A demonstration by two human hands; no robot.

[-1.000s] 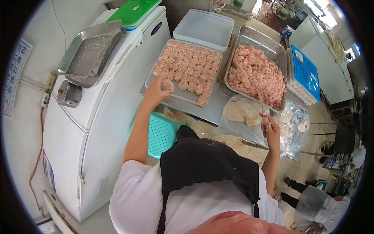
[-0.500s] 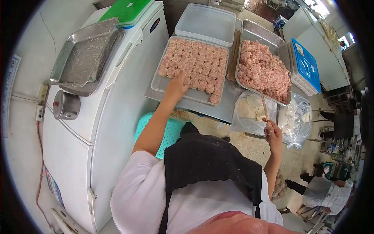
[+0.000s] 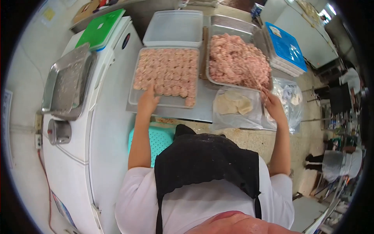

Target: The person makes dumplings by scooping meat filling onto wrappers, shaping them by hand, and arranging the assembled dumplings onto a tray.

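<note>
Pink minced meat [image 3: 237,60] lies beyond the right hand [image 3: 274,104], closed round a thin spatula [image 3: 257,82]; the part-open left hand [image 3: 147,102] touches dumplings [image 3: 169,70].

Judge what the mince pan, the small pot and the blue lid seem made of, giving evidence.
Mince pan: probably stainless steel or aluminium, smooth; bare wall shines grey.
Small pot: likely metal, polished; grey side catches highlights.
Blue lid: probably plastic, fairly smooth; vivid, even colour.
</note>
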